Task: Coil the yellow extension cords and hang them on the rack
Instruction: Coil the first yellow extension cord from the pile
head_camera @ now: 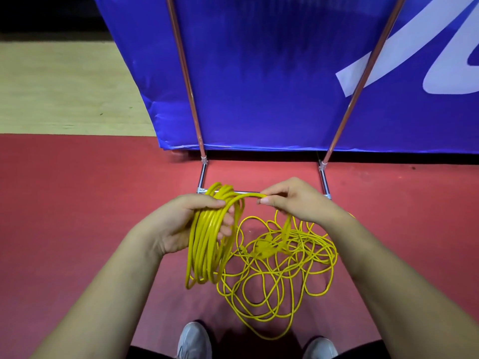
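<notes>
**Left hand holds the coil, right hand pinches the next loop**

The left hand [197,224] is closed around the top of a coil [207,244] of yellow extension cord. Its thumb lies over the gathered turns and its fingers curl under them. The coil hangs from that grip as a tall oval of many turns, its bottom reaching down towards six o'clock.

From the top of the coil a single strand [246,196] arcs over towards three o'clock into the right hand [298,200], which pinches it between thumb and forefinger. Past the pinch the strand drops below the right hand towards six o'clock and joins the loose cord [280,270].

That loose cord lies on the red floor [77,203] in a tangle of overlapping loops, at about four o'clock from the coil and just beside its lower end. A yellow plug [264,248] sits in the upper part of the tangle.

At twelve o'clock from the hands stands the rack [202,176], a chrome tube frame. Its low crossbar runs just behind the hands, and its two poles rise and spread outwards. No cord hangs on it. Behind the poles is a blue banner [259,73] with white lettering towards two o'clock. A strip of pale wooden floor [64,86] shows at ten o'clock. Two grey shoes [193,340] are at six o'clock, at the bottom edge of the view.
</notes>
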Demonstrator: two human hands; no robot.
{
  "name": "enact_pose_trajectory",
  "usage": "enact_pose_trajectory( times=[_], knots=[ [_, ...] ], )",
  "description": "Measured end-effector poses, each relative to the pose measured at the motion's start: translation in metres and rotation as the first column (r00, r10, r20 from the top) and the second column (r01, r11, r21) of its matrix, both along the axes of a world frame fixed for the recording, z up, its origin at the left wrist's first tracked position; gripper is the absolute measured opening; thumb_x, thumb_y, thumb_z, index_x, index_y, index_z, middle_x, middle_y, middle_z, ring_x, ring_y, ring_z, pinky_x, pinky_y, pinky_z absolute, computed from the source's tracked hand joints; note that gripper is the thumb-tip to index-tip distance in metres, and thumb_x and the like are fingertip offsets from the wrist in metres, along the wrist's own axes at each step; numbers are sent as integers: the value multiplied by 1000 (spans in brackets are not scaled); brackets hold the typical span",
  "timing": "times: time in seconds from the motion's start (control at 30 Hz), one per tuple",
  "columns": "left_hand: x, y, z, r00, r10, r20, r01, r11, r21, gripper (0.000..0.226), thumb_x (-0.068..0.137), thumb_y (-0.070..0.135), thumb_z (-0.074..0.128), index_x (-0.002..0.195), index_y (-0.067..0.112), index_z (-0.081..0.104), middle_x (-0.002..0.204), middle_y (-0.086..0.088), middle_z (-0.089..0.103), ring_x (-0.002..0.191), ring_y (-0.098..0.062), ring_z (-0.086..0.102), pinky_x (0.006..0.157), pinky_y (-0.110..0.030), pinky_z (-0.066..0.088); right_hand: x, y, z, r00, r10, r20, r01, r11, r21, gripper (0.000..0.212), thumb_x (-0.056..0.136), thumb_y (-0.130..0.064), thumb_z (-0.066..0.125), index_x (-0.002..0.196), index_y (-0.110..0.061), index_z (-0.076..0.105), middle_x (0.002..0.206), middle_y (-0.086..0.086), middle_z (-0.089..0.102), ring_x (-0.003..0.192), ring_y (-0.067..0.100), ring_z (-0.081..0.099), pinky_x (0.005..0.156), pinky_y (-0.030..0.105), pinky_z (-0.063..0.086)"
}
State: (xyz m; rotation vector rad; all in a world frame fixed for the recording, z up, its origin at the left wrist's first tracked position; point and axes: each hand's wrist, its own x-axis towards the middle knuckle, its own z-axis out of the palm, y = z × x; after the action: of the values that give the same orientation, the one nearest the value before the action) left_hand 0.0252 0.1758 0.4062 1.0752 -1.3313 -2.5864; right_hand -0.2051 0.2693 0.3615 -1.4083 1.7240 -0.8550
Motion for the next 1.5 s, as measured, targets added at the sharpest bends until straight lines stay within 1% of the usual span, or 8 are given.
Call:
enact_pose_trajectory(
  times=[0.2, 0.4, 0.6, 0.8, 0.9, 1.0, 1.27, 1.5],
  knots=[
    [-11, 13, -9, 998, -69, 9, 68, 997, 20, 22, 84, 27, 58, 87, 6, 64, 64, -4, 59, 50, -17, 58, 49, -24, 47, 31, -1, 29, 954, 206, -218, -243, 956, -163, 15, 91, -17, 64, 100, -14, 75, 82, -10, 65, 78, 2, 59, 70, 17, 42],
    [1, -5, -10, 976, -48, -210, 70, 993, 100, 35, 66, 27, 84, 80, 8, 58, 51, 7, 39, 37, -7, 39, 42, -22, 38, 25, 2, 21, 893, 198, -404, -266, 957, -118, 28, 90, -39, 63, 72, -19, 58, 65, 0, 53, 63, 15, 48, 62, 36, 40],
    [10, -20, -7, 928, 201, -313, -176, 979, 106, 42, 59, 26, 86, 81, 10, 53, 51, 9, 38, 39, -6, 38, 42, -21, 39, -3, 4, -17, 932, 148, -332, -113, 986, 121, 21, 87, -34, 69, 78, -15, 68, 61, -5, 54, 55, 3, 43, 59, 29, 38],
    [20, -33, -7, 909, 256, -328, -266, 964, 14, 47, 56, 30, 87, 81, 11, 52, 52, 8, 39, 41, -8, 39, 45, -21, 37, -36, 9, -65, 832, -43, -553, 233, 931, 279, 18, 94, -22, 59, 79, -12, 60, 75, 8, 62, 82, 30, 62, 65, 27, 37],
    [16, -25, -9, 937, 152, -313, -173, 984, -40, 44, 59, 29, 86, 81, 9, 55, 51, 5, 39, 39, -9, 39, 44, -23, 36, -20, 5, -59, 981, -111, -162, 144, 968, 207, 27, 89, -10, 66, 114, -17, 59, 110, -1, 62, 110, 15, 60, 87, 22, 43],
    [14, -22, -6, 934, 72, -350, -86, 996, -24, 37, 65, 27, 84, 81, 8, 57, 51, 5, 40, 39, -9, 39, 43, -22, 37, 14, -3, -33, 933, -40, 357, 28, 999, 39, 47, 88, -11, 68, 131, -19, 52, 118, 0, 64, 112, 3, 59, 96, 16, 44],
    [19, -21, -3, 930, 153, -334, -161, 987, 1, 41, 51, 29, 92, 74, 10, 63, 59, -1, 51, 47, -15, 52, 45, -23, 45, 31, -6, -38, 974, -7, 228, 2, 1000, 22, 14, 95, -16, 59, 84, -15, 68, 67, -4, 61, 61, 6, 53, 59, 22, 41],
    [20, -24, -2, 925, 177, -337, -168, 984, 55, 43, 56, 27, 89, 80, 10, 58, 63, 0, 52, 41, -7, 43, 43, -19, 37, -5, 7, -73, 964, -206, 166, 197, 978, 70, 18, 93, -23, 62, 77, -16, 68, 68, 7, 64, 63, 17, 54, 65, 31, 40]
  ],
)
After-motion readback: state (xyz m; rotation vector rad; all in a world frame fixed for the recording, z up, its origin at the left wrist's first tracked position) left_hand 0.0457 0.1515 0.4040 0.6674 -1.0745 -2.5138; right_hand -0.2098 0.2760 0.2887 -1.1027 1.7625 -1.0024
